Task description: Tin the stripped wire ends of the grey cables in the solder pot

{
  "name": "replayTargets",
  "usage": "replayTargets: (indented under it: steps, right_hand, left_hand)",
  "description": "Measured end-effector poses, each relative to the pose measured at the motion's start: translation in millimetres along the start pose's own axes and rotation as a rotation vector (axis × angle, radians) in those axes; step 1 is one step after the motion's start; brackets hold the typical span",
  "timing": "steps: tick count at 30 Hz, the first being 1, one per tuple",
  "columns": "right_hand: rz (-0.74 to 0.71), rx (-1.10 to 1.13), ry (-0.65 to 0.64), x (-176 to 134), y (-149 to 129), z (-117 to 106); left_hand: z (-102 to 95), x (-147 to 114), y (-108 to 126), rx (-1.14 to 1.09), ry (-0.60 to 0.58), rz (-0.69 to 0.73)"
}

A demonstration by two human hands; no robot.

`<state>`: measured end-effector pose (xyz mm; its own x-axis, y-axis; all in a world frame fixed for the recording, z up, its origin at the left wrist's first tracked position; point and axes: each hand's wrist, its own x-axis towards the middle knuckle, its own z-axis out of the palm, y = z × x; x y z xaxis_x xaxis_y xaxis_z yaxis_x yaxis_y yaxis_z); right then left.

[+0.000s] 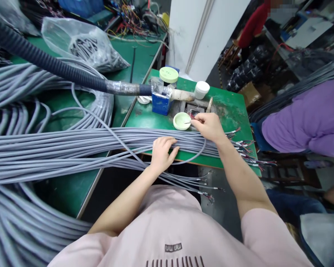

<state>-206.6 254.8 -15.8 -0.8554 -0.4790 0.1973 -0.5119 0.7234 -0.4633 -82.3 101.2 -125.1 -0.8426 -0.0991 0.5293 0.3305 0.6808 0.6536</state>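
Note:
My left hand [163, 152] lies on a thick bundle of grey cables [100, 142], fingers stretched over them and the thumb apart. Closed in a pinch, my right hand [208, 127] holds the end of one grey cable [204, 148], which loops up from the bundle. Thin red and dark wires show at its fingertips, beside a small pale green dish [182, 121]. The dish holds something pale, and a thin wire tip reaches over it. Just behind that hand is a dark, dirty metal device [195, 109]. Stripped cable ends [243, 146] with coloured wires fan out past my right forearm.
A ribbed black hose [72, 74] with a taped nozzle reaches in from the left, near a blue box [160, 104]. Behind stand a white tub [202, 89] and a green-lidded jar [168, 75]. Coiled cables fill the left. A person in purple [311, 115] sits at right.

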Motion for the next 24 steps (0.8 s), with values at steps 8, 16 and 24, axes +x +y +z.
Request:
replayTargets:
  steps: [8,16,24]
  right_hand:
    - [0.045,-0.387,-0.24,45.2,3.5,31.2]
    - [0.067,-0.49,-0.335,50.2,-2.6,37.3]
    - [0.073,-0.528,-0.345,51.4,-4.2,42.1]
  left_hand:
    - [10.2,-8.6,-9.9,0.084,-0.044,0.082]
    - [9.7,-7.7,-10.3,0.13,-0.038,0.108]
    - [9.2,-7.6,-9.3,0.107,-0.061,0.093]
